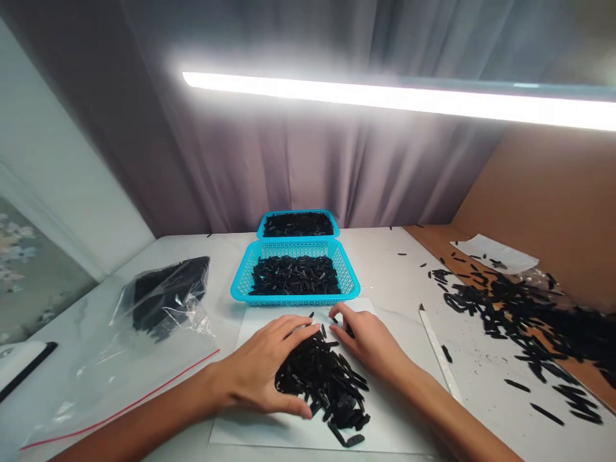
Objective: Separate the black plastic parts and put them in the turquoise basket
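A heap of thin black strips point(332, 378) lies on a white sheet point(260, 423) in front of me. My left hand point(272, 362) rests over the heap's left side, thumb spread well apart from the fingers; a strip sticks up by its fingertips. At the heap's upper right, my right hand point(360, 330) is curled, with a small black strip point(335, 319) between thumb and forefinger. Something dark also shows under its curled fingers, partly hidden. Just beyond both hands stands a blue plastic basket point(296, 299) holding many similar strips.
A second blue basket point(335, 228) of strips stands behind. At left lies a clear zip bag point(187, 314) with black contents. On the right are a pale stick point(440, 353), a large scatter of strips point(514, 314) and a white paper point(500, 253). A lamp point(385, 97) hangs above.
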Action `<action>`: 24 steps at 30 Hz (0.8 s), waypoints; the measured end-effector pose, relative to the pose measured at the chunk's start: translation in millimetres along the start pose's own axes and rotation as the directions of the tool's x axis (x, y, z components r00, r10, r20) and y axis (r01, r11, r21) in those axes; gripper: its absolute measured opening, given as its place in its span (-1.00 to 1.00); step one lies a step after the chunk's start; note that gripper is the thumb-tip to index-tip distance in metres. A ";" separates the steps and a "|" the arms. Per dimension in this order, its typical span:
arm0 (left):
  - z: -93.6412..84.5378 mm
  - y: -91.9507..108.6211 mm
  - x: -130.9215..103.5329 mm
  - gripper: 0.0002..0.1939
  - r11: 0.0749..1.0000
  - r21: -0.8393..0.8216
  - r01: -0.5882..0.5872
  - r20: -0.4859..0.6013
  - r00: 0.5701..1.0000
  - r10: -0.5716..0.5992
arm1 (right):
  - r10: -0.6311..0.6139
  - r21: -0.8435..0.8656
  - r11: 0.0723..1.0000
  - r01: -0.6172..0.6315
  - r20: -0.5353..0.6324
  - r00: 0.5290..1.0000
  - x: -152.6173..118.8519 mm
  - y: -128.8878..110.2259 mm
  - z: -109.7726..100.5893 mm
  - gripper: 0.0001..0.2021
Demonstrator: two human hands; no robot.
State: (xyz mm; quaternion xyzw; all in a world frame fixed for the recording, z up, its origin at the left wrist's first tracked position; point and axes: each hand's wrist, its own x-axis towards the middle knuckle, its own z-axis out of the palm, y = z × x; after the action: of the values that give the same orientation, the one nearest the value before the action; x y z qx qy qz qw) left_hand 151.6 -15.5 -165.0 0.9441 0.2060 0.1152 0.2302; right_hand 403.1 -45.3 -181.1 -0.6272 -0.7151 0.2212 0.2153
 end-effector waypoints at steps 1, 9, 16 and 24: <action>4.7 1.0 -1.9 0.17 0.999 -0.021 0.026 0.019 0.999 -0.026 | 0.020 0.010 1.000 -0.020 -0.023 1.000 0.0 0.7 -0.2 -0.75; 34.3 10.6 18.5 0.13 0.994 -0.061 0.093 -0.098 0.990 -0.099 | 0.039 0.455 0.890 -0.041 0.013 0.999 3.6 -4.4 -6.9 -0.86; 30.9 32.9 31.0 -0.23 0.993 0.047 -0.109 -0.479 0.870 0.118 | 0.295 0.941 0.271 -0.201 0.118 0.948 -1.1 -19.2 -10.1 -0.73; 24.7 36.7 62.9 -0.79 0.948 0.308 -0.081 -0.423 0.881 0.212 | 0.404 0.913 -0.356 -0.197 0.341 0.849 -14.4 -37.7 -4.2 -0.78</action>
State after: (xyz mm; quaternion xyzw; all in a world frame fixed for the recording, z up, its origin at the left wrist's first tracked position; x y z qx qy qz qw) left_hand 227.5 -27.0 -161.0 0.9274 0.1952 0.3176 0.0305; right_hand 377.1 -63.7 -156.0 -0.3910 -0.0489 0.6974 0.5986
